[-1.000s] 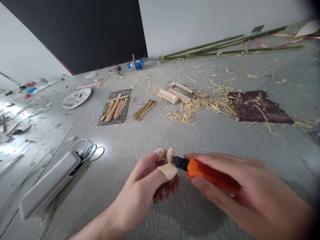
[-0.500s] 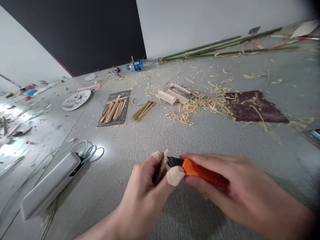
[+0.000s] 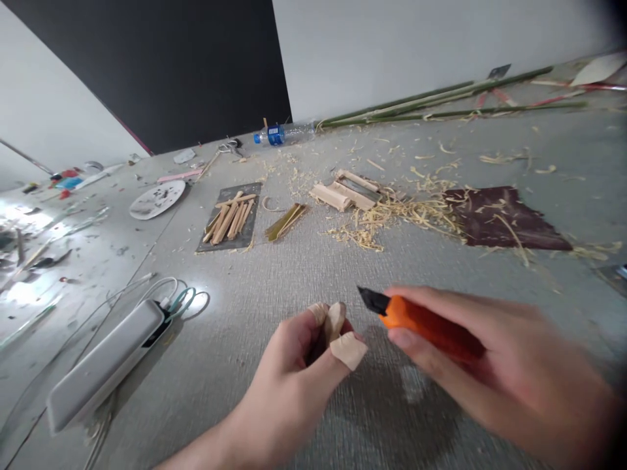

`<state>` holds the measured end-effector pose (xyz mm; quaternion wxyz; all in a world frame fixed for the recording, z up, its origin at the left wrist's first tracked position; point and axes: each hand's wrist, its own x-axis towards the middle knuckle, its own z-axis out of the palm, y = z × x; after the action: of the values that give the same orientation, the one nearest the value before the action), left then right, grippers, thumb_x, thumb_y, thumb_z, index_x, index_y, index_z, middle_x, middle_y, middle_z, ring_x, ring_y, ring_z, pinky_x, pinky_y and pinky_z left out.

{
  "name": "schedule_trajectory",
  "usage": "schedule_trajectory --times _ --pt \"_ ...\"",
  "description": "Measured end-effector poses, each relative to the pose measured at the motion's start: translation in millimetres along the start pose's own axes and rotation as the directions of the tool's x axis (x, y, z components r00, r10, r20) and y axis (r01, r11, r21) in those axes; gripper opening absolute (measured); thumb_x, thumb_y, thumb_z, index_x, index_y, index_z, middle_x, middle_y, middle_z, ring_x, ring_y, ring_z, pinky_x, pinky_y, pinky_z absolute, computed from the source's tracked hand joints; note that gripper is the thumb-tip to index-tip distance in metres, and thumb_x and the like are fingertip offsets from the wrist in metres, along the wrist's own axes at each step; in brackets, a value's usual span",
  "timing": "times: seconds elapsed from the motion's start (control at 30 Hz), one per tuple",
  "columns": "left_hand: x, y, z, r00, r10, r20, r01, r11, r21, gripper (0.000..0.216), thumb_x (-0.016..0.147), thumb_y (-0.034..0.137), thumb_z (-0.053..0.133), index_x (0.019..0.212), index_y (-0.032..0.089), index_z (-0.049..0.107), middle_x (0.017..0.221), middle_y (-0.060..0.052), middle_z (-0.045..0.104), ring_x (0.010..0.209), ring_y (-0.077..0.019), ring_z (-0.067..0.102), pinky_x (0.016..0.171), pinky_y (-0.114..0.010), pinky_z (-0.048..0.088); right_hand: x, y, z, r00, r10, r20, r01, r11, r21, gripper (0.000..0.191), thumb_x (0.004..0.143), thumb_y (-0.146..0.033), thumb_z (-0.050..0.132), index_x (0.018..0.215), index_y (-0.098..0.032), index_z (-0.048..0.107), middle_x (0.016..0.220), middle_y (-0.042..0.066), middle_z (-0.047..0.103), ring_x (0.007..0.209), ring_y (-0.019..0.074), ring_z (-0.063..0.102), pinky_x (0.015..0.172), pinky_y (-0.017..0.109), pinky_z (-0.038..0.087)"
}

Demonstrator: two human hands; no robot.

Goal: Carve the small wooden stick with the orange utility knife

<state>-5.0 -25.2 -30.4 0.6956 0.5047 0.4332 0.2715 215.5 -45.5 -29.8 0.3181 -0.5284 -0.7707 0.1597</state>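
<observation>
My left hand (image 3: 298, 372) is closed round a short pale bamboo piece (image 3: 334, 322), pinched between taped thumb and taped forefinger. My right hand (image 3: 499, 372) grips an orange utility knife (image 3: 421, 323) with its black tip pointing left, a short gap away from the bamboo piece. Both hands hover low over the grey textured floor (image 3: 294, 274).
A white power strip (image 3: 105, 362) with cables lies at the left. Farther off are a dark sheet with bamboo sticks (image 3: 230, 219), green strips (image 3: 285, 220), split bamboo pieces (image 3: 345, 189), shavings (image 3: 406, 212), brown sandpaper (image 3: 499, 219), a water bottle (image 3: 284, 134) and long green bamboo poles (image 3: 441, 101).
The knife has pulled back to the right and slightly up, away from the bamboo piece it was touching. My left hand has stayed closed on the piece.
</observation>
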Motion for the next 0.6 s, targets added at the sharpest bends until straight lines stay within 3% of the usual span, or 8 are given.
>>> schedule_trajectory --times 0.3,0.6 --pt "-3.8 -2.6 -2.3 0.999 -0.023 0.026 0.024 1.0 -0.018 0.036 0.091 0.046 0.071 0.081 0.018 0.049 0.074 0.004 0.039 0.069 -0.0102 0.032 0.06 -0.025 0.027 1.9 -6.8 5.9 0.977 -0.023 0.213 -0.002 0.993 0.118 0.016 0.094 -0.037 0.06 0.1 -0.024 0.066 0.086 0.003 0.072 0.07 0.0168 0.067 0.062 0.029 0.05" --pt "-3.0 -1.5 -0.3 0.999 0.002 0.036 -0.001 1.0 -0.03 0.038 0.088 0.042 0.075 0.079 0.018 0.048 0.071 0.005 0.037 0.066 -0.0093 0.031 0.057 -0.024 0.025 2.2 -6.1 4.7 0.973 -0.038 0.226 0.012 0.993 0.116 0.016 0.094 -0.037 0.059 0.101 -0.024 0.067 0.091 0.005 0.073 0.073 0.0186 0.068 0.061 0.029 0.051"
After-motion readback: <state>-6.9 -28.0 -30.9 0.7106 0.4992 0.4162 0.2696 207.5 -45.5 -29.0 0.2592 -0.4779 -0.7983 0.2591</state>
